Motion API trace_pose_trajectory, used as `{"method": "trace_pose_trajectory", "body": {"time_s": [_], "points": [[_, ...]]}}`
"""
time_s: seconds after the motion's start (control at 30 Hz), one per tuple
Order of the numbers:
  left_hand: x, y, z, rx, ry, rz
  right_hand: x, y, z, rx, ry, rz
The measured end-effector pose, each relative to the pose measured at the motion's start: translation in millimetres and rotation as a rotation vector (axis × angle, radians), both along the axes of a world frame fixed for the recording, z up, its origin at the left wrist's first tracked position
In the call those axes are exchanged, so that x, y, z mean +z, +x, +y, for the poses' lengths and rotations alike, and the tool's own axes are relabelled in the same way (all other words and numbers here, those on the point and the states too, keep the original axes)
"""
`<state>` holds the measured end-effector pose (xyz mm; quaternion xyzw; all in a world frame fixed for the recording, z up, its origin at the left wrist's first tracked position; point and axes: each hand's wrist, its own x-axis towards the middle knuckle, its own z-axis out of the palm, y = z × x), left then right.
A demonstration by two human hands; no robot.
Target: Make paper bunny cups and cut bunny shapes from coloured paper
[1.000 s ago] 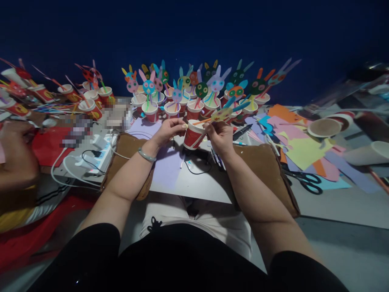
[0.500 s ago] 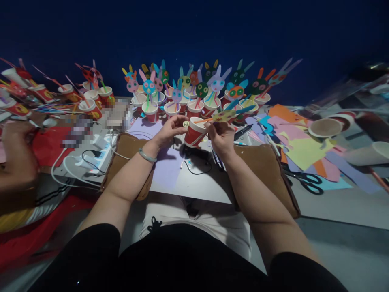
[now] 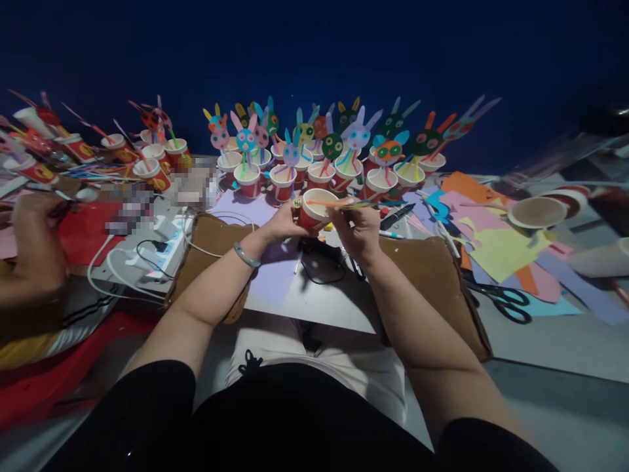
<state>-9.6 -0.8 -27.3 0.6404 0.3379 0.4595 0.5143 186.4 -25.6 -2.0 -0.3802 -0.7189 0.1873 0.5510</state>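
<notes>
A red paper cup [image 3: 309, 221] with a white rim is tilted toward me above the table. My left hand [image 3: 284, 221] is closed round its left side. A small round yellow "Hi" tag [image 3: 297, 204] shows by the cup's left edge, near the fingertips. From the cup's mouth an orange drinking straw [image 3: 320, 203] runs to the right. My right hand [image 3: 361, 229] is closed on the straw, at the cup's right rim. Beyond those fingers a yellowish paper cutout [image 3: 364, 204] appears nearly edge-on. The right fingertips are partly hidden.
Several cups with paper animal heads on straws [image 3: 358, 136] stand at the back. Black scissors [image 3: 514, 305] and coloured paper scraps [image 3: 506, 252] lie right. A power strip [image 3: 164, 246], brown pads [image 3: 206, 262] and another person's arm [image 3: 39, 255] are left. Black cord [image 3: 322, 278] lies below the cup.
My left hand has closed more around the cup. The cup's mouth has tipped toward me, and the paper cutout has turned flatter in my right hand. The view has shifted slightly.
</notes>
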Motion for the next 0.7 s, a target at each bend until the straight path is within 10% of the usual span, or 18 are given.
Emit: {"method": "trace_pose_trajectory", "body": {"time_s": [0.7], "points": [[0.8, -4.1, -4.8, 0.008, 0.056, -0.021, -7.8, 5.5, -6.1, -0.174, 0.367, -0.216]]}}
